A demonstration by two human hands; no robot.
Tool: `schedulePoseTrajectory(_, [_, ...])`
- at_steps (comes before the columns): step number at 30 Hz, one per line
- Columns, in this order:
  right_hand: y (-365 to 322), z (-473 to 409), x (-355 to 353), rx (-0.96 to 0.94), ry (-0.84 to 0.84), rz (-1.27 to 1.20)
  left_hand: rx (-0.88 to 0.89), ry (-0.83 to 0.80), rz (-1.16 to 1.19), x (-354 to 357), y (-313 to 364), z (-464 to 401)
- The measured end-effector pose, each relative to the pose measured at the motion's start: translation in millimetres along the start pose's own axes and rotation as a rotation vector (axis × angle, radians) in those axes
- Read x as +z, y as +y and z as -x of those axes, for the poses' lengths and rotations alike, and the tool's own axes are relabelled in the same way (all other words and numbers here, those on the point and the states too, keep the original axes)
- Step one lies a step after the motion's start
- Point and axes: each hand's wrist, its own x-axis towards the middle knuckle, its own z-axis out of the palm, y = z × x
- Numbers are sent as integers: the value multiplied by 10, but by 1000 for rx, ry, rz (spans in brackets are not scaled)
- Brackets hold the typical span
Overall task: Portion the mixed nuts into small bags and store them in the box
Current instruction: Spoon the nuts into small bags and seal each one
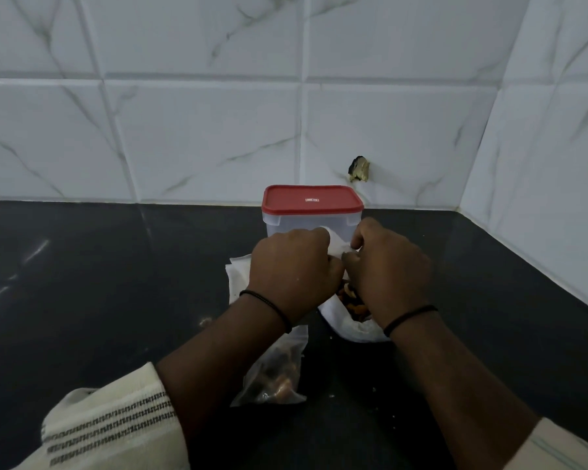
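Nuts (352, 301) on paper before lidded box (312, 212), small bag (336, 244) pinched between left hand (294, 266) and right hand (391, 269), filled bag (272, 374) nearer.

We see the counter (99, 283) as dark polished stone, glossy, with streaks of light at the left of the frame. The wall (201, 130) above is smooth glazed tile with grey marble veins. The box (311, 220) is translucent plastic, its lid (312, 198) matt red plastic. At the lower centre lies a bag (275, 374) of clear, shiny plastic film. The sleeve (116, 425) at the lower left is ribbed knitted cloth.
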Motion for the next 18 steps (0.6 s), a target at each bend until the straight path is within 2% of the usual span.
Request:
schedulePoseTrajectory(5, [-9,8,71,-62,-52,-125,-40,4,9,22,-6,13])
schedulePoseTrajectory(10, [46,-25,87,-38,-36,-70,-23,67,11,40,-39,8])
schedulePoseTrajectory(15, [127,-51,63,53,-27,-169,190,178,225,113,-92,-7])
schedulePoseTrajectory(18, [163,-102,67,175,-56,-383,344,113,300,176,-220,-41])
